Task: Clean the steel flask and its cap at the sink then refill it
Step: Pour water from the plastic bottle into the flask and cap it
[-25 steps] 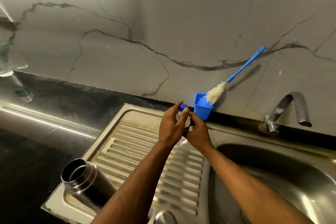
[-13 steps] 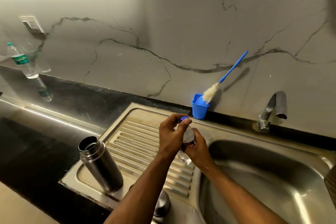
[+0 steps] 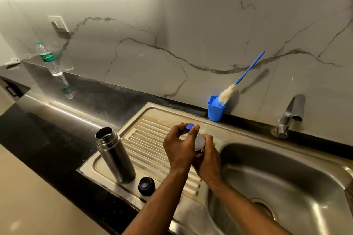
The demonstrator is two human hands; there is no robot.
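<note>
Head view. Your left hand (image 3: 178, 147) pinches the blue cap (image 3: 189, 127) of a small clear bottle (image 3: 199, 144); your right hand (image 3: 209, 160) grips its body, over the drainboard (image 3: 150, 139) beside the sink basin (image 3: 286, 181). Both hands sit lower and nearer you than half a second ago, and the grip is unchanged. The steel flask (image 3: 114, 155) stands upright and open on the drainboard's left end, its black cap (image 3: 146, 186) just beside its base and now fully in view. Blue cup (image 3: 215, 108) with bottle brush (image 3: 242, 77) by the wall. Tap (image 3: 291, 114) at right. Water bottle (image 3: 48, 59) far left.
</note>
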